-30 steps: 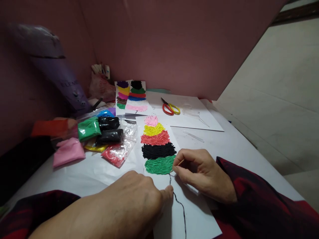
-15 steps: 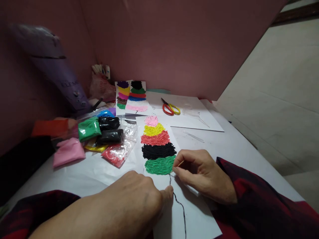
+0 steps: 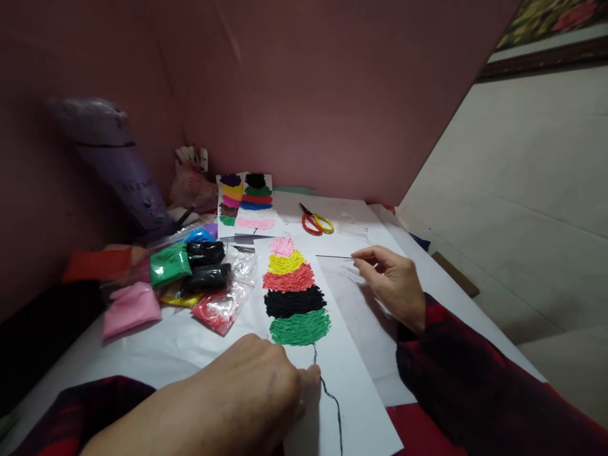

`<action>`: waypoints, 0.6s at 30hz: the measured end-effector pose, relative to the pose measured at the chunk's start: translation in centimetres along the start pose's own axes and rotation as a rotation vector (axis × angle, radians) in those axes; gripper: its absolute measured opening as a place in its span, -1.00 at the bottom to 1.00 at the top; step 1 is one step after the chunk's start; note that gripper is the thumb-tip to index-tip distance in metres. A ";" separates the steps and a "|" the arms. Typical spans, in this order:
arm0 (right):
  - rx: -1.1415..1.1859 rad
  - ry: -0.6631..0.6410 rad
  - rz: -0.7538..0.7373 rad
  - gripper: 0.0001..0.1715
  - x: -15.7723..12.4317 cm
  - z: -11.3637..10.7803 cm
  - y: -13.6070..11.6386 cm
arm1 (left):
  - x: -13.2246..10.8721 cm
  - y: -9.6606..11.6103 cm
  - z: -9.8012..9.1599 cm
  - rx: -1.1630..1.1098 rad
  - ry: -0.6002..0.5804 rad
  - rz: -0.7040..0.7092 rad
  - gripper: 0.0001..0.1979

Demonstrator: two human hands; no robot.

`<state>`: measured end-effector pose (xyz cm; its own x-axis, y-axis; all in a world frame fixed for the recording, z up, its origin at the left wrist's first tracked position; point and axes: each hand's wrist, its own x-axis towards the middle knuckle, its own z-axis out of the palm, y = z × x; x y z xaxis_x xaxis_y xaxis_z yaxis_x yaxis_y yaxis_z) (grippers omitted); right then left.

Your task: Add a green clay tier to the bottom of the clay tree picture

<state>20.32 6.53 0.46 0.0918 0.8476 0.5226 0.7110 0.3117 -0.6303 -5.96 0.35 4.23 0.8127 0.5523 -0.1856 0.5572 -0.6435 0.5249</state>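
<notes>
My left hand (image 3: pixel 237 392) is closed, knuckles up, at the lower end of a white sheet (image 3: pixel 370 411). One fingertip presses on a thin black strand (image 3: pixel 336 402) that runs down the sheet; the other fingers are hidden. Above it on the sheet sits a stack of textured bands, pink, yellow, red, black and green (image 3: pixel 300 328). To the right of the sheet, my right hand (image 3: pixel 392 282) is raised with thumb and fingertips pinched together. Whatever is between them is too small to make out.
Plastic packets of soft coloured material lie on the left, among them green (image 3: pixel 170 265), black (image 3: pixel 205 277) and pink (image 3: pixel 133 310). Behind are scissors (image 3: pixel 317 223) with red and yellow handles and sheets with coloured bands (image 3: pixel 256 206). A purple bottle-like container (image 3: pixel 121 171) leans left.
My right hand has moved away from the green band, up and to the right, off the sheet. My left fingertip stays on the black strand. The view has shifted slightly.
</notes>
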 end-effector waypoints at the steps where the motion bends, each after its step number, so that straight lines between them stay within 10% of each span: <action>1: 0.012 -0.039 0.011 -0.88 0.2 0.2 0.3 | 0.0 0.0 -0.1 0.020 -0.004 -0.002 -0.78; 12: -0.141 -0.158 -0.167 -0.76 1.7 1.5 2.8 | 0.9 0.9 -0.8 0.162 -0.034 0.041 -0.80; 18: -0.118 -0.016 -0.192 -0.67 1.5 1.4 3.1 | 1.5 0.6 -1.2 0.092 -0.002 0.107 -0.77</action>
<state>21.66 9.36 -1.51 -0.0638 0.7847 0.6165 0.7912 0.4163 -0.4480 -4.64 1.43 5.27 0.8688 0.4766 -0.1345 0.4803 -0.7446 0.4636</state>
